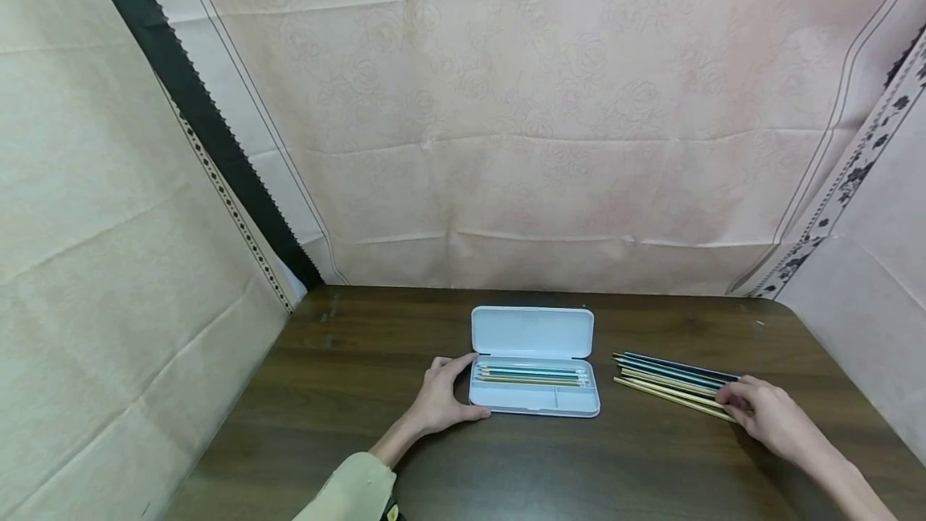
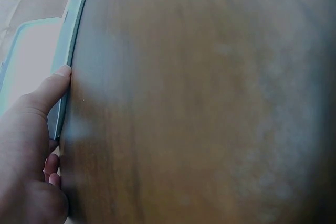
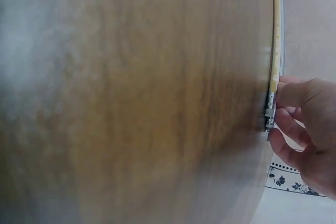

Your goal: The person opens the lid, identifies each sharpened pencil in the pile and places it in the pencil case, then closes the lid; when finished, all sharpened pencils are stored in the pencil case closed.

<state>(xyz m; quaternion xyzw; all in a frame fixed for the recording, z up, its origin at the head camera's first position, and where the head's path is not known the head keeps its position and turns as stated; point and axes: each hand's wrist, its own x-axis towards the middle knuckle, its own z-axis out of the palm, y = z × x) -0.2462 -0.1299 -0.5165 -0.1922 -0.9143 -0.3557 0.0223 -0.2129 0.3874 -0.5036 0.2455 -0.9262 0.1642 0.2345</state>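
A light blue case (image 1: pixel 575 402) lies with its lid (image 1: pixel 531 331) raised, holding several pencils (image 1: pixel 531 377) in its long compartment. My left hand (image 1: pixel 440 397) grips the case's left end, thumb at the front corner and a finger near the hinge; the left wrist view shows that hand (image 2: pixel 31 140) with its thumb on the case's edge (image 2: pixel 76 22). To the right, several dark, green and yellow pencils (image 1: pixel 669 377) lie side by side. The fingers of my right hand (image 1: pixel 770 416) pinch a yellow pencil (image 3: pixel 276 40) at its right end; the right wrist view shows this hand (image 3: pixel 310 124) too.
The brown wooden table (image 1: pixel 550 465) extends around the case and pencils. Pale patterned cloth (image 1: pixel 550 143) hangs behind the table's far edge, with more cloth on the left (image 1: pixel 108 280) and right (image 1: pixel 875 264).
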